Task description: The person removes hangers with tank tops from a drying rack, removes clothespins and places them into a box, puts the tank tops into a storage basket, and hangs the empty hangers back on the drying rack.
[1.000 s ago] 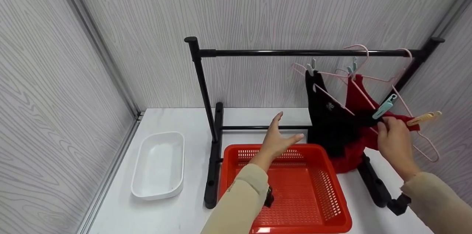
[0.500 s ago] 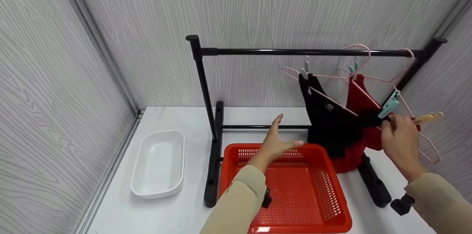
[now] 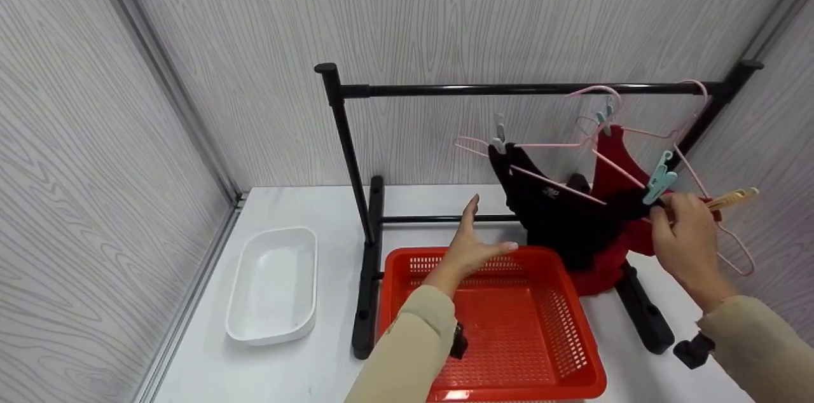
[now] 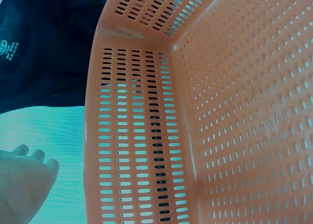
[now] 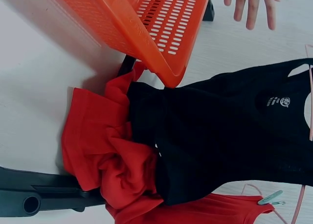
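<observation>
My right hand pinches the right shoulder of a black tank top, just below a teal clothespin. The top hangs tilted on a pink hanger, its left strap clipped by a grey clothespin. The hanger's hook overlaps the black rail in the head view. Behind it hangs a red garment on another pink hanger, with a yellow clothespin at its right end. My left hand, fingers spread and holding nothing, hovers over the back rim of the red basket.
A white tub stands on the white table at left. The rack's black feet flank the basket, and its low crossbar runs behind. Patterned panels enclose the back and sides. The garments' lower ends bunch beside the basket.
The black top's left shoulder and its hanger have swung left and down, and the hook has shifted left and lower. My right hand keeps its grip; my left hand has barely moved.
</observation>
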Demonstrator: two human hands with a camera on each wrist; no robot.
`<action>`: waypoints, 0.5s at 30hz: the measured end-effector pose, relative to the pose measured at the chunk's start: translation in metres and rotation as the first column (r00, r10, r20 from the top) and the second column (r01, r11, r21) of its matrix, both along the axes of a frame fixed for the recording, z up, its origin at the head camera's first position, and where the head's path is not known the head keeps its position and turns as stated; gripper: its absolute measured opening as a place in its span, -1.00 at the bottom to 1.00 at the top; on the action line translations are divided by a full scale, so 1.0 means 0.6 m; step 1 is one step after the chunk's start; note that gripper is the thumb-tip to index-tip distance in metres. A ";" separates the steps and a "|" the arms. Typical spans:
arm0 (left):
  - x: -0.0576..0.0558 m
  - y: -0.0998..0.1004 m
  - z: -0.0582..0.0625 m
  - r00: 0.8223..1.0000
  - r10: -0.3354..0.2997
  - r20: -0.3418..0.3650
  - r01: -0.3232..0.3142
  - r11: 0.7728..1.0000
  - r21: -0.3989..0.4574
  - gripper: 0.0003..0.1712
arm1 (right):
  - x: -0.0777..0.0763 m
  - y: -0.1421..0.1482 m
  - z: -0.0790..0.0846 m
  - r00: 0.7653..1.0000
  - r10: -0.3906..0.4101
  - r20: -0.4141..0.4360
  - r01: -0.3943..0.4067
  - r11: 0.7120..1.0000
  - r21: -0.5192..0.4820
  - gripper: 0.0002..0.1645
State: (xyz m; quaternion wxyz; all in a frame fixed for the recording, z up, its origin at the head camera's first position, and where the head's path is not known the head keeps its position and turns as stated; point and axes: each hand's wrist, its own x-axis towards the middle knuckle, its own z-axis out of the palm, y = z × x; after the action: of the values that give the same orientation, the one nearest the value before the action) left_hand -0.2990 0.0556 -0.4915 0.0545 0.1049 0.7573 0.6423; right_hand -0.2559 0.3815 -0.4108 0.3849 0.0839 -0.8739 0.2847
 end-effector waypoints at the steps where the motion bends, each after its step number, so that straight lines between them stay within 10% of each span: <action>1: -0.001 0.000 0.000 1.000 -0.005 0.001 0.005 1.000 -0.001 0.37 | 0.000 -0.002 0.000 1.000 0.011 -0.008 -0.011 1.000 0.005 -0.84; 15: -0.011 0.004 -0.007 0.999 -0.049 -0.008 0.049 0.999 -0.018 0.45 | 0.001 -0.014 0.003 0.995 0.093 -0.032 -0.092 0.995 0.025 -0.90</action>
State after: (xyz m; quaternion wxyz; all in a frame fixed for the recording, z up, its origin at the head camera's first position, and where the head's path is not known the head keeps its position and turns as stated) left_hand -0.3054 0.0579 -0.4957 0.0679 0.1258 0.7604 0.6335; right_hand -0.2551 0.3733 -0.4091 0.3846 0.1337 -0.8660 0.2904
